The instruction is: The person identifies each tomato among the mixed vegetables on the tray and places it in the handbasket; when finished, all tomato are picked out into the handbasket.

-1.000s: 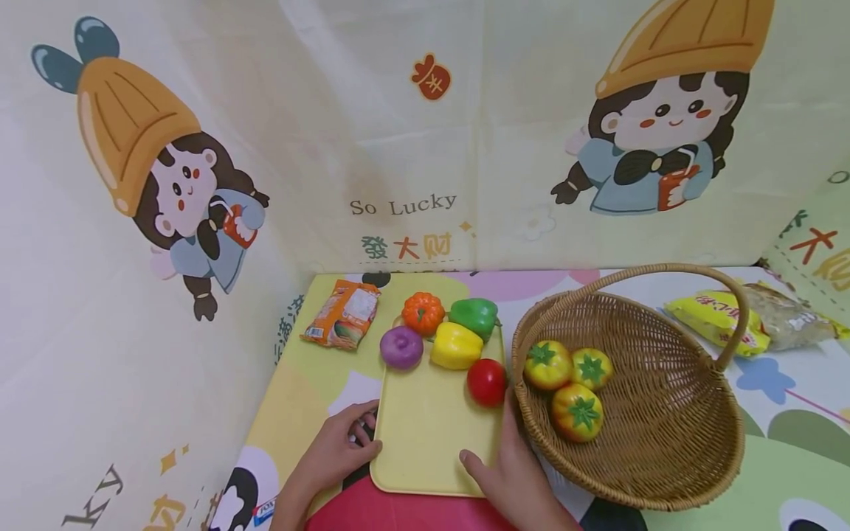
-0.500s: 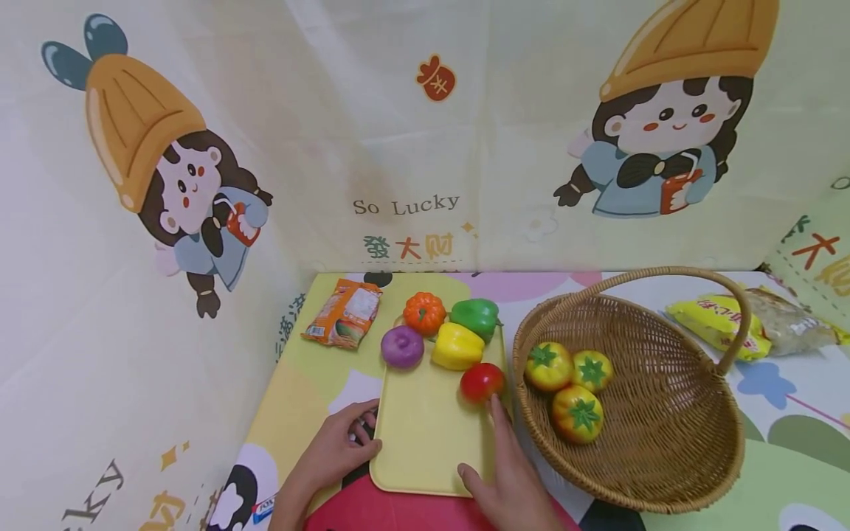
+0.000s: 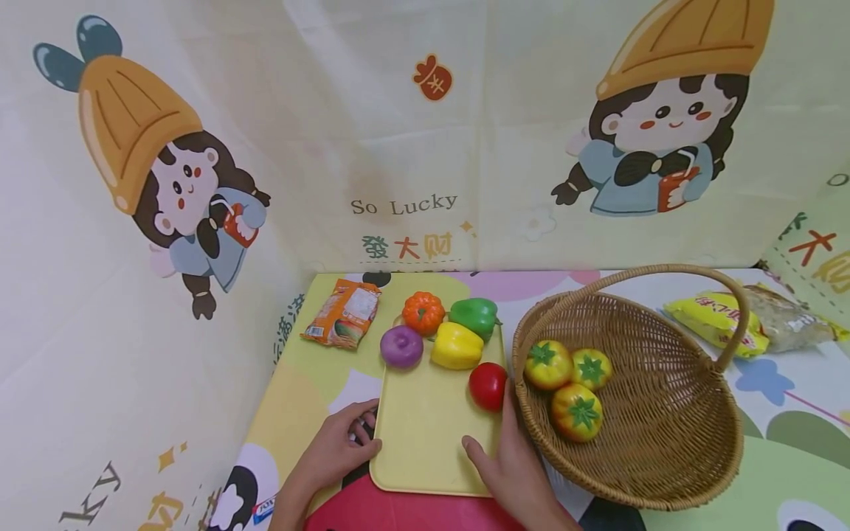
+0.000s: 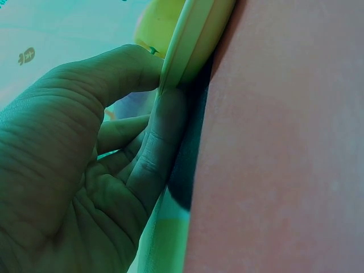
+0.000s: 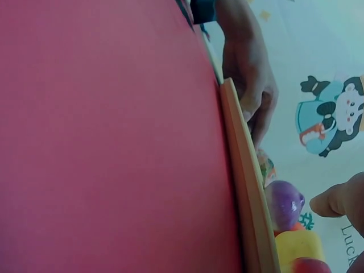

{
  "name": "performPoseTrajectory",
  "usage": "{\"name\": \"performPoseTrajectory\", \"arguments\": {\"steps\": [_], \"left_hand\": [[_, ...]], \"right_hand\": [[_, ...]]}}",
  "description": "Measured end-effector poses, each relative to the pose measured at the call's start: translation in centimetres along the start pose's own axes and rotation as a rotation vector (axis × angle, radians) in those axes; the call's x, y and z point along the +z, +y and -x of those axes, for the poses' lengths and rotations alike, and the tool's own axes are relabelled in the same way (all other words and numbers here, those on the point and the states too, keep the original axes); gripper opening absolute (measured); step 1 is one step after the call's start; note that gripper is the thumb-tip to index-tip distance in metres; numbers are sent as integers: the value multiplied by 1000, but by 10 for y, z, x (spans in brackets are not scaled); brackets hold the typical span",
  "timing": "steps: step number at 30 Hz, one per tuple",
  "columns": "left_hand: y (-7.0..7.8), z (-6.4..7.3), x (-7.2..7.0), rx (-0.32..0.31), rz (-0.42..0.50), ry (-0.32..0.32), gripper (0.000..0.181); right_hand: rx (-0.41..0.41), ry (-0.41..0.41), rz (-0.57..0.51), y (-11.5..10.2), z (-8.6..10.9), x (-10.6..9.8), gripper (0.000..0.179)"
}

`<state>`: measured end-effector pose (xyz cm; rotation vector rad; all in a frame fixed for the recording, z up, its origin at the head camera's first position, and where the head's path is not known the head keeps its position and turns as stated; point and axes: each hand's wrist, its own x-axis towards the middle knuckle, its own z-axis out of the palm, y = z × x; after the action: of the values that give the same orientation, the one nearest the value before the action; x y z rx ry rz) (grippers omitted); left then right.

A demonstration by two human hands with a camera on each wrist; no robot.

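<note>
A pale yellow tray [image 3: 432, 450] lies in front of me. My left hand [image 3: 339, 446] pinches its left rim, thumb above and fingers at the edge; the left wrist view shows this hand [image 4: 96, 142] up close. My right hand [image 3: 514, 464] is along the right side, fingers extended beside a red tomato [image 3: 488, 386], thumb apart over the tray. On the tray's far part are a purple onion-like vegetable [image 3: 401, 347], a yellow bell pepper [image 3: 457, 346], an orange pumpkin [image 3: 423, 313] and a green pepper [image 3: 474, 317]. The right wrist view shows only part of my right hand [image 5: 344, 199].
Right of the tray stands a wicker basket [image 3: 664, 383] with a tall handle, holding several yellow-orange tomatoes [image 3: 578, 413]. Behind it lie a yellow packet [image 3: 717, 321] and a clear one [image 3: 793, 321]. An orange packet [image 3: 343, 313] is at the back left, near the printed cloth wall.
The tomato shifted left and turned under my right fingers, then came back right to the tray's edge. My right hand moved left and back with it. My left hand stays put.
</note>
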<state>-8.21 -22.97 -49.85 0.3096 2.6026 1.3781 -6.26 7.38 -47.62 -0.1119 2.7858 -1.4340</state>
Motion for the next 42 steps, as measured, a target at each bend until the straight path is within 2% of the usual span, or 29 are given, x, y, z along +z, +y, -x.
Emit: {"name": "performPoseTrajectory", "arguments": {"steps": [9, 16, 20, 27, 35, 42], "left_hand": [[0, 0, 1, -20, 10, -12, 60], [2, -1, -1, -24, 18, -19, 61], [3, -2, -2, -22, 27, -16, 61], [2, -2, -1, -23, 28, -18, 61], [3, -1, -2, -24, 30, -24, 61], [4, 0, -3, -21, 44, -21, 62]], "right_hand": [[-79, 62, -46, 2, -18, 7, 107], [-61, 75, -73, 0, -30, 12, 99], [-55, 95, -48, -1, -33, 14, 95], [-98, 155, -7, -2, -36, 18, 81], [-92, 145, -33, 1, -37, 19, 74], [-102, 167, -20, 1, -36, 20, 73]]}}
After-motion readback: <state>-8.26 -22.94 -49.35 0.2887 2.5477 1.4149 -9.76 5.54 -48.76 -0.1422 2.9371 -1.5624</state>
